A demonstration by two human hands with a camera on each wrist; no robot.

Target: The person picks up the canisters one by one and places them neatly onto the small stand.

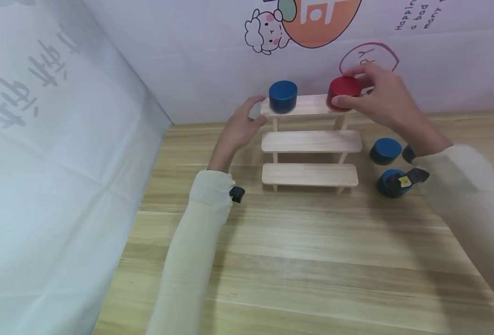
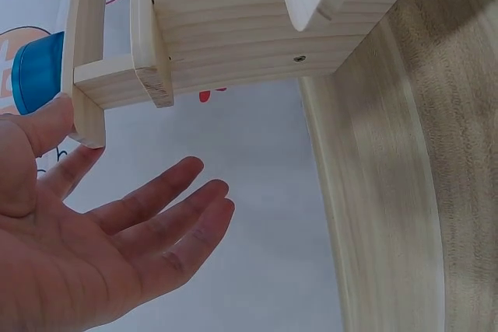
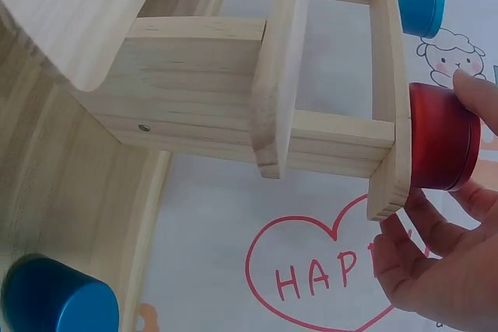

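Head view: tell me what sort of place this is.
Probably a staged tabletop play corner: a wooden table, a cartoon backdrop behind it, and a small three-tier wooden shelf holding blue and red tins.

Both arms, in pale cream sleeves, reached forward from the bottom of the head view toward twelve o'clock. The left forearm rose from about six o'clock, its wrist bent slightly, and the left hand (image 1: 243, 125) sat a little left of centre with its fingers straight and loosely spread, the thumb lifted at one o'clock of the palm. The left wrist view showed that palm (image 2: 70, 262) open and bare, holding nothing. The right arm came in from four o'clock, and the right hand (image 1: 381, 100) sat at about one o'clock of the frame, fingers (image 3: 424, 231) and thumb curled in a grip.
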